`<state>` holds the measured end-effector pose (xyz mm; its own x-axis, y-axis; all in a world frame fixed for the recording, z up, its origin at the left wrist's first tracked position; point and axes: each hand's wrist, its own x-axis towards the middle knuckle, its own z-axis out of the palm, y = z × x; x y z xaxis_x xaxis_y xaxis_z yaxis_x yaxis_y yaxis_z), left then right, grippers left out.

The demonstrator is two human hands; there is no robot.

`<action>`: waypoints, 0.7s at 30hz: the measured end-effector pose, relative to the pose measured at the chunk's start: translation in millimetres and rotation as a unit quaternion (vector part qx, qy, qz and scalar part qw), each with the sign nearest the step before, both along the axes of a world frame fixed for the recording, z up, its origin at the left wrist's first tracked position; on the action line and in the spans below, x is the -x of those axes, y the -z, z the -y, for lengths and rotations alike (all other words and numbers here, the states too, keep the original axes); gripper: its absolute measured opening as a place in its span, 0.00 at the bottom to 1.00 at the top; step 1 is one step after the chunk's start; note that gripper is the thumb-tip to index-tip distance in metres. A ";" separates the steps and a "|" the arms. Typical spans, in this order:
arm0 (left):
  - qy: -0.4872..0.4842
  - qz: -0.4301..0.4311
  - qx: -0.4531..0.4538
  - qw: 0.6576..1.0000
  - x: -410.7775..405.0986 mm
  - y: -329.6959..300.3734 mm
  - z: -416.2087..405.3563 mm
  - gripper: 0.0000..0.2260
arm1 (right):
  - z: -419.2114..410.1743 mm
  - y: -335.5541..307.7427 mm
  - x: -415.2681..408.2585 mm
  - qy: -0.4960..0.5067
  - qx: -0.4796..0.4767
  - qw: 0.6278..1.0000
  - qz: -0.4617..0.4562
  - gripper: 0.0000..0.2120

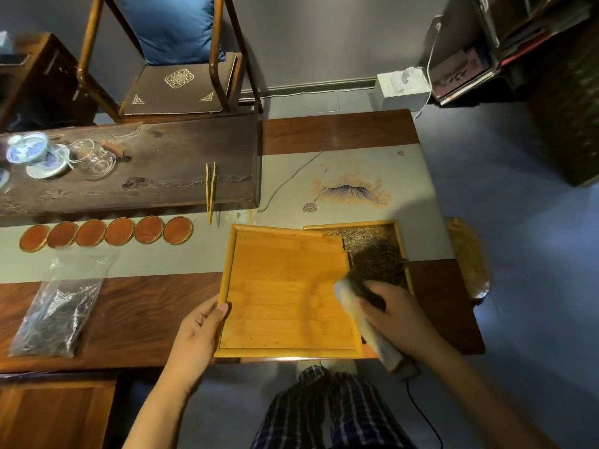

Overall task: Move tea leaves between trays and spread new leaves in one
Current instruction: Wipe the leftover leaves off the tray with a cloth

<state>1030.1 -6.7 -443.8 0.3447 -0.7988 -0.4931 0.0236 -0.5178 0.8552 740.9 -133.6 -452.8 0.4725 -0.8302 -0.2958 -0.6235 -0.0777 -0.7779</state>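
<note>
Left hand [197,322]: thumb hooked over the left rim of the near tray [288,286], fingers curled beneath that rim, so the hand grips the tray by its left edge. Right hand [395,315]: fingers curled around a pale, blurred, elongated object [366,328] with a tuft of dark tea leaves [372,293] at its upper end; what this object is cannot be told because of blur. Its long axis runs diagonally, upper end toward the trays, lower end toward the person and to the right, past the table's front edge.

The near tray, light wood and roughly square, lies at the front edge of the table [136,306]; its floor shows no leaves. Its right far corner overlaps the far tray [400,241], which sits behind and to the right. The far tray holds pale leaves toward its back and a dark heap [379,260] toward its front, just beside the right hand.

Left of the trays, well apart: a clear plastic bag of dark leaves [55,315], long axis running away from the person. Beyond it, a row of six round coasters [120,234], wooden tongs [210,192] pointing toward the person, and a dark tea board [155,166] carrying a blue-and-white lidded cup [29,153] and a glass pitcher [97,160].
</note>
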 end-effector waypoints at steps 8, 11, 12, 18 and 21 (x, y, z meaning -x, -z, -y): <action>0.007 -0.007 0.018 1.000 6.0 -1.2 -2.5 0.15 | -14.0 13.5 -25.6 0.042 0.096 0.986 -0.131 0.09; 0.011 -0.001 0.019 1.000 8.0 -0.2 -5.5 0.14 | 3.1 18.3 -36.6 0.059 0.103 0.985 -0.129 0.11; 0.010 -0.002 0.017 1.000 8.4 0.7 -6.9 0.14 | 12.0 20.1 -40.3 0.059 0.106 0.983 -0.137 0.12; -0.020 -0.021 0.005 1.000 9.7 4.9 -11.1 0.15 | 53.0 18.3 -49.8 0.092 0.114 0.983 -0.110 0.10; -0.030 -0.029 0.004 0.999 8.6 4.1 -10.7 0.15 | 59.0 12.7 -35.0 0.130 0.072 0.989 -0.024 0.07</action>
<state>1021.6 4.0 -447.9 0.3638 -0.7815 -0.5070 0.1033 -0.5070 0.8557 775.9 -192.7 -465.5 0.2254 -0.9571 -0.1822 -0.6730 -0.0178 -0.7394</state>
